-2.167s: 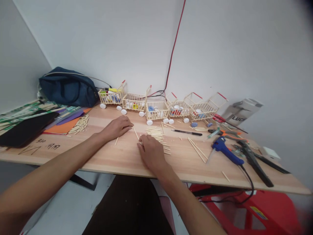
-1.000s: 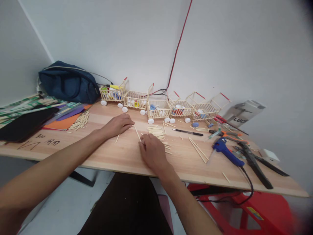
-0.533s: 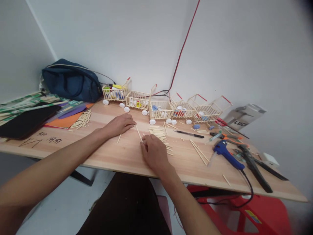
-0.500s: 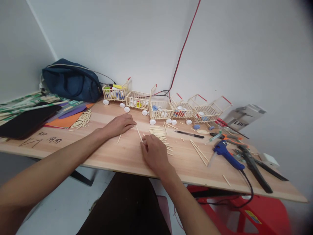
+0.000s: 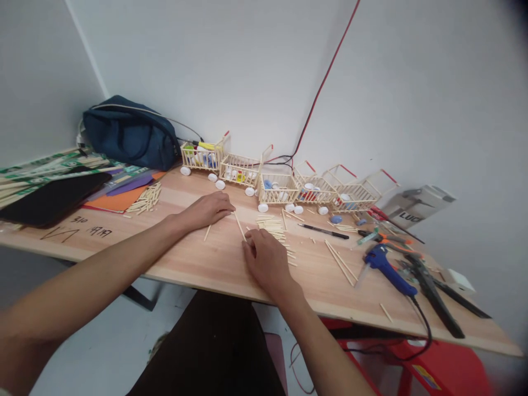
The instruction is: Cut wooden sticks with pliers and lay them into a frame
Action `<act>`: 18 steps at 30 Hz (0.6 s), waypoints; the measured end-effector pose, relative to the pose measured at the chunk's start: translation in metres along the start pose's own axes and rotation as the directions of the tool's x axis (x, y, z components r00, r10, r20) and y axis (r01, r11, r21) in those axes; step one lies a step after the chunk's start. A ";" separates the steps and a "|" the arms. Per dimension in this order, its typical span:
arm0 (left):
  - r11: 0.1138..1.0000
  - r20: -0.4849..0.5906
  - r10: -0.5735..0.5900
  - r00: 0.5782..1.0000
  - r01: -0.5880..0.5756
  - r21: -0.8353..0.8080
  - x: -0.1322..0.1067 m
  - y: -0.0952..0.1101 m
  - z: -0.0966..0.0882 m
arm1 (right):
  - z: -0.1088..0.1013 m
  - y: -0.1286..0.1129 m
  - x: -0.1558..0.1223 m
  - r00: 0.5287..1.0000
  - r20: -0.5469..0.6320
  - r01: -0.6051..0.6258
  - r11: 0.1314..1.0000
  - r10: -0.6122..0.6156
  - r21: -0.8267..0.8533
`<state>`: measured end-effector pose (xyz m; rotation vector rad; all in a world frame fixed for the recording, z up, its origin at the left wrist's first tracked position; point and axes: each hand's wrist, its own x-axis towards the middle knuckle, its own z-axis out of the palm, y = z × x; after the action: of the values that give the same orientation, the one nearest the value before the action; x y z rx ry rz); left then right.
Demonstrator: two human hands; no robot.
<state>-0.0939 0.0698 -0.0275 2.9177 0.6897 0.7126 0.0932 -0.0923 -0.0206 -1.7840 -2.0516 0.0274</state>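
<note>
My left hand [image 5: 207, 210] rests palm down on the wooden table [image 5: 198, 264], fingers together, their tips at the far end of a long thin wooden stick [image 5: 240, 226]. My right hand [image 5: 267, 258] lies on the table with its fingers curled over the near end of the same stick. Just beyond the right hand is a pile of short wooden sticks [image 5: 273, 225]. A second short stick [image 5: 207, 233] lies under my left wrist.
A row of small stick-built carts [image 5: 284, 184] with white wheels stands along the wall. A blue bag [image 5: 127, 137] and coloured sheets [image 5: 119, 198] sit at the left. A black pen [image 5: 324, 231], a blue glue gun [image 5: 388, 265], pliers and a red chair [image 5: 416, 368] are at the right.
Both hands stay on the same stick. The camera has swung left and slightly up, so everything has shifted right and down in the picture.
</note>
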 end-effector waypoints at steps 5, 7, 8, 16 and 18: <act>1.000 0.005 -0.018 1.000 0.018 -0.024 0.000 0.002 -0.001 | -0.010 -0.006 0.005 0.994 0.095 -0.047 0.998 0.052 -0.046; 0.999 0.010 -0.025 1.000 0.025 -0.036 0.000 0.003 -0.002 | -0.013 -0.010 0.009 0.988 0.128 -0.070 0.993 0.082 -0.092; 0.999 0.014 -0.026 1.000 0.027 -0.040 0.001 0.003 -0.002 | -0.014 -0.012 0.011 0.986 0.136 -0.083 0.990 0.098 -0.113; 0.998 0.018 -0.034 0.999 0.035 -0.044 0.001 0.001 -0.003 | -0.011 -0.028 0.029 0.964 0.182 -0.150 0.961 0.194 -0.230; 0.998 0.032 -0.042 0.999 0.043 -0.039 0.001 0.002 -0.004 | -0.011 -0.031 0.029 0.956 0.196 -0.163 0.951 0.218 -0.263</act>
<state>-0.0944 0.0683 -0.0233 2.8630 0.7238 0.6670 0.0654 -0.0728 0.0071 -2.2186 -2.0989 0.0336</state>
